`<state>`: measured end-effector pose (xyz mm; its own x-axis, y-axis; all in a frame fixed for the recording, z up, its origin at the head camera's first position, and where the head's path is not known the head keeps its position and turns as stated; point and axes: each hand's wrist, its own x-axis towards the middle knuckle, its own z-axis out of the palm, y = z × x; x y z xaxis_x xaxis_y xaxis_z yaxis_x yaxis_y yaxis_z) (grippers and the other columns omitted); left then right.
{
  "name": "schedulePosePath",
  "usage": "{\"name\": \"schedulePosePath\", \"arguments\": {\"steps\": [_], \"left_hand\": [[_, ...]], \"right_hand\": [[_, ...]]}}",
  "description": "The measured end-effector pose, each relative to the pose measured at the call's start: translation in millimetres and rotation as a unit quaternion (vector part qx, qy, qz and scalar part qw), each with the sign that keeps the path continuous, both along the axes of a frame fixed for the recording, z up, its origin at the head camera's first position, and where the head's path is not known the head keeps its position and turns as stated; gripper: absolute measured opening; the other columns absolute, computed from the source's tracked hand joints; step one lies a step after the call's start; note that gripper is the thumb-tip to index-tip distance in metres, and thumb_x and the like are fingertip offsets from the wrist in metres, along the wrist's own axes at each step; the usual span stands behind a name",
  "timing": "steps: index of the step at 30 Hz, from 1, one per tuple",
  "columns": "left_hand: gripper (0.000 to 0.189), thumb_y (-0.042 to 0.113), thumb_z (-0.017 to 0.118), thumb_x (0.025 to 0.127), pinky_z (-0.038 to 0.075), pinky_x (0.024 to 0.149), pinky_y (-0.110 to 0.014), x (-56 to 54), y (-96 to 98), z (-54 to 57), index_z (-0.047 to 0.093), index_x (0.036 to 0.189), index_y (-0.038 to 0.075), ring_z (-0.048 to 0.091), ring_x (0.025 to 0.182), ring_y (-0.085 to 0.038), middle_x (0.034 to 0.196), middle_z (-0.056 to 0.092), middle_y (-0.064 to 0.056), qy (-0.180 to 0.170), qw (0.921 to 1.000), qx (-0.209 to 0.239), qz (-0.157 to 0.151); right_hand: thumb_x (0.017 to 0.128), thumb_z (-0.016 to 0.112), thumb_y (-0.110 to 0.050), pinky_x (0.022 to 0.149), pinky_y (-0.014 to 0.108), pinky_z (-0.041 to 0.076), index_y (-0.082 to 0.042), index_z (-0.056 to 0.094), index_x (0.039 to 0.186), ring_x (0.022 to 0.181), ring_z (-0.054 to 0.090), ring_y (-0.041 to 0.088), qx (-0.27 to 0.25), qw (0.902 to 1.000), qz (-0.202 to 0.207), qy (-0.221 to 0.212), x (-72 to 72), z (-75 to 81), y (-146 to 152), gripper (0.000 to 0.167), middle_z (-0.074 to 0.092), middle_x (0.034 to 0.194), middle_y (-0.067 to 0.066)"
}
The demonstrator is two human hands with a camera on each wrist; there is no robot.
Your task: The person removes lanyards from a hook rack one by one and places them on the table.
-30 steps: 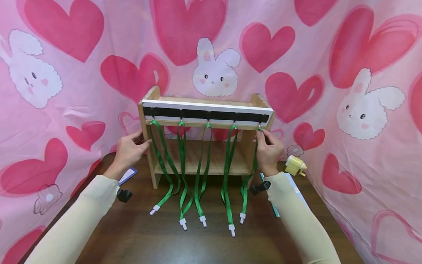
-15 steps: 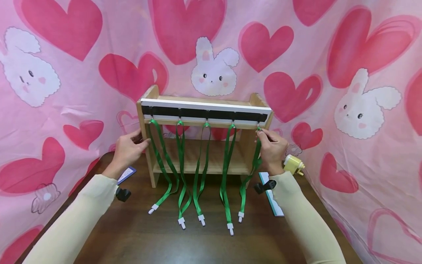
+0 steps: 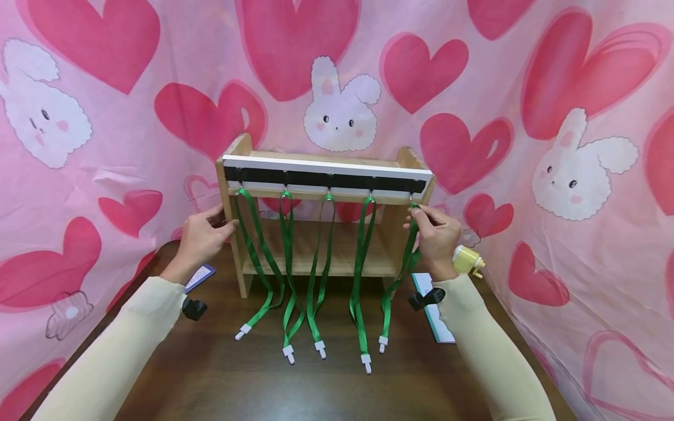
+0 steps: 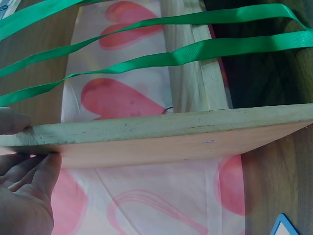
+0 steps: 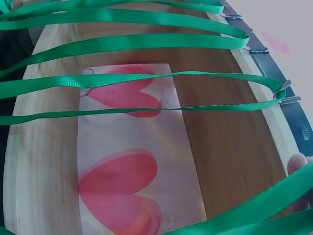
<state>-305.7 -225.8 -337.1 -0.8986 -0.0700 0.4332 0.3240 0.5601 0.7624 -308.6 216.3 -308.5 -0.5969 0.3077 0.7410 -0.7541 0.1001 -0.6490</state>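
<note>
A wooden shelf (image 3: pixel 342 262) stands on the table, with a black strip (image 3: pixel 310 179) on a white board along its top front. Several green lanyards hang in a row from small metal hooks there, white clips at their lower ends. My left hand (image 3: pixel 202 237) grips the shelf's left side panel (image 4: pixel 146 142), thumb on one face and fingers on the other. At the far right, my right hand (image 3: pixel 437 237) pinches the rightmost lanyard (image 3: pixel 387 316) just under its hook. Only a fingertip (image 5: pixel 296 164) shows in the right wrist view, partly behind the green band.
A blue-edged card (image 3: pixel 199 278) lies left of the shelf on the brown table (image 3: pixel 263 392). To the right are a white and teal flat item (image 3: pixel 432 310) and a yellow crank pencil sharpener (image 3: pixel 466 260). Pink heart-print cloth (image 3: pixel 392 134) hangs behind and at both sides.
My right hand has shifted slightly right and its wrist has swung outward, still pinching the lanyard, uncovering more of the teal item. The left hand keeps its grip on the panel.
</note>
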Motion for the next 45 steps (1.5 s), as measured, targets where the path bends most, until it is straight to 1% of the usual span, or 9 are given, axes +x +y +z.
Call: {"name": "schedulePosePath", "arguments": {"steps": [5,13,15,21,22,27,32,39,45], "left_hand": [[0.062,0.027,0.069,0.096,0.057,0.086,-0.046,0.7,-0.4,0.8,0.046,0.15,0.006,0.066,0.12,-0.043,0.139,0.061,-0.026,0.001,1.0,-0.001,-0.002],[0.062,0.027,0.069,0.096,0.057,0.085,-0.046,0.8,-0.5,1.3,0.046,0.151,0.006,0.065,0.121,-0.043,0.139,0.06,-0.026,0.001,1.0,-0.002,-0.001],[0.062,0.027,0.069,0.097,0.057,0.085,-0.046,1.0,-0.4,2.0,0.046,0.151,0.007,0.065,0.12,-0.043,0.139,0.061,-0.026,0.001,1.0,-0.001,-0.002],[0.062,0.026,0.069,0.096,0.058,0.085,-0.047,1.2,0.0,4.0,0.046,0.15,0.007,0.066,0.12,-0.043,0.139,0.061,-0.025,0.001,1.0,0.001,-0.003],[0.062,0.027,0.069,0.096,0.058,0.085,-0.047,1.0,0.0,4.1,0.046,0.151,0.008,0.065,0.121,-0.044,0.139,0.061,-0.026,0.001,1.0,0.001,-0.004],[0.063,0.029,0.069,0.096,0.058,0.084,-0.046,0.4,-0.9,4.2,0.046,0.151,0.009,0.065,0.121,-0.045,0.139,0.061,-0.026,-0.001,1.0,0.003,-0.006],[0.063,0.03,0.068,0.097,0.057,0.086,-0.046,1.1,-1.3,2.7,0.045,0.151,0.009,0.064,0.122,-0.045,0.14,0.06,-0.026,-0.006,1.0,0.003,-0.007],[0.062,0.028,0.07,0.096,0.057,0.086,-0.046,0.3,-0.4,1.8,0.048,0.15,0.008,0.066,0.12,-0.043,0.138,0.062,-0.025,0.0,1.0,0.001,-0.003],[0.063,0.03,0.069,0.096,0.057,0.087,-0.048,1.1,-0.2,1.3,0.046,0.151,0.007,0.065,0.121,-0.044,0.139,0.061,-0.025,-0.004,1.0,-0.001,-0.004]], "right_hand": [[0.092,0.066,0.001,0.057,0.025,0.063,0.029,0.065,0.094,0.054,0.071,0.01,-0.01,0.9984,0.055,0.006,1.7,-0.7,1,0.028,0.075,0.068,0.0],[0.094,0.065,0.0,0.064,0.027,0.064,0.025,0.067,0.096,0.06,0.074,0.012,-0.008,0.9968,0.079,0.009,10.2,-2.3,5,0.025,0.077,0.074,0.001],[0.095,0.065,-0.002,0.062,0.026,0.064,0.025,0.066,0.098,0.062,0.075,0.012,-0.01,0.997,0.077,0.007,12.4,-2.2,7,0.027,0.077,0.076,0.001],[0.096,0.064,-0.003,0.064,0.025,0.064,0.024,0.066,0.103,0.065,0.076,0.012,-0.012,0.9982,0.057,0.014,13.5,-4.3,18,0.028,0.077,0.08,0.002],[0.096,0.064,-0.003,0.066,0.026,0.064,0.023,0.067,0.102,0.065,0.076,0.012,-0.016,0.9982,0.056,0.018,12.6,-5.0,20,0.027,0.077,0.08,0.003],[0.096,0.064,-0.003,0.063,0.025,0.063,0.014,0.072,0.098,0.063,0.075,0.013,-0.028,0.9988,0.033,0.024,7.4,-10.1,31,0.019,0.077,0.078,0.003],[0.096,0.065,-0.004,0.063,0.024,0.063,0.009,0.074,0.095,0.062,0.075,0.012,-0.036,0.9991,0.019,0.011,5.3,-19.4,42,0.016,0.077,0.076,0.003],[0.096,0.066,-0.007,0.067,0.025,0.063,0.014,0.072,0.098,0.065,0.076,0.014,-0.026,0.9996,-0.011,-0.001,5.6,-33.9,57,0.021,0.077,0.079,0.006],[0.096,0.066,-0.009,0.069,0.023,0.063,0.015,0.072,0.099,0.064,0.075,0.011,-0.015,0.9988,-0.037,-0.027,6.2,-46.3,65,0.024,0.077,0.079,-0.002]]}}
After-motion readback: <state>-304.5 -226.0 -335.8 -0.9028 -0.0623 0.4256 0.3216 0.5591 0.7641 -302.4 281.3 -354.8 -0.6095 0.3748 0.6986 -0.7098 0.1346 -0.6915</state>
